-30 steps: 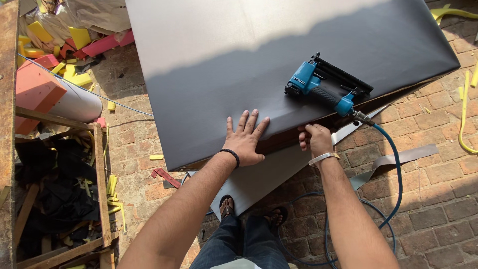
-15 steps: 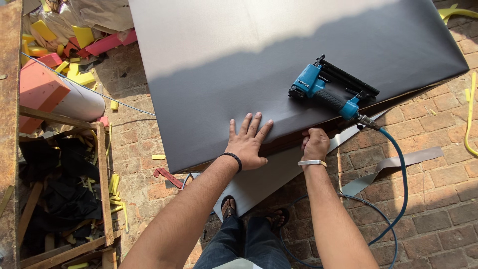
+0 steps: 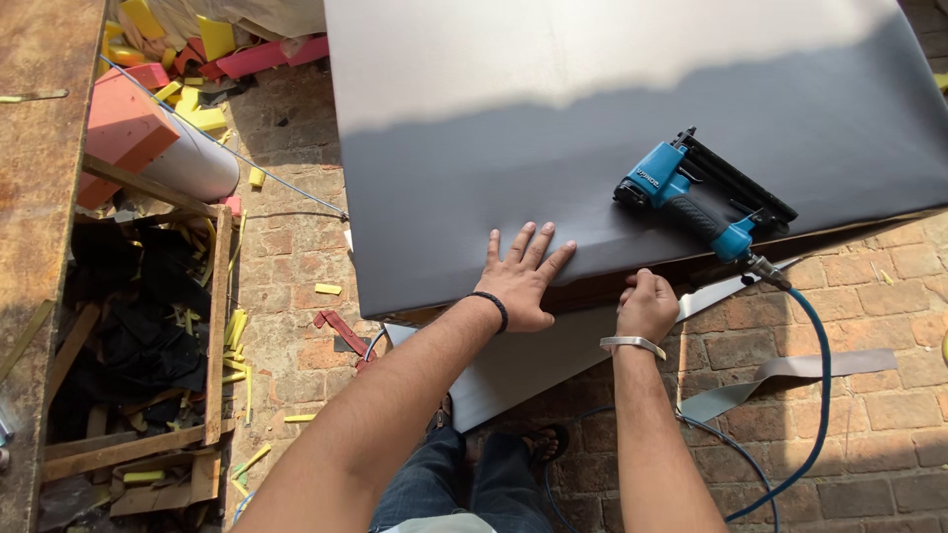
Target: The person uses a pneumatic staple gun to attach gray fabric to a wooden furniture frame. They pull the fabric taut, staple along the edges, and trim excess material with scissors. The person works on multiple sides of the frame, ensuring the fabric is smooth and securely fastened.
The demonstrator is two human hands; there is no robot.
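A large panel covered in dark grey sheet material [image 3: 553, 148] fills the upper middle of the head view. My left hand [image 3: 521, 276] lies flat on its near edge with fingers spread, a black band on the wrist. My right hand [image 3: 647, 306], with a silver bracelet, is closed on the sheet's loose edge just below the panel's rim. A blue and black pneumatic stapler [image 3: 696, 202] rests on the panel to the right of both hands, untouched. Its blue air hose [image 3: 805, 395] runs down over the brick floor.
Loose grey sheet [image 3: 533, 360] hangs below the panel toward my legs. A grey offcut strip [image 3: 790, 380] lies on the bricks at right. At left stand a rusty brown board [image 3: 39, 197], a wooden crate of dark scraps [image 3: 138, 336], a white roll [image 3: 193, 163] and coloured foam pieces [image 3: 197, 59].
My view has shifted, so the panel and stapler sit slightly further right and higher. My right hand has closed tighter on the sheet's edge. My left hand stays flat.
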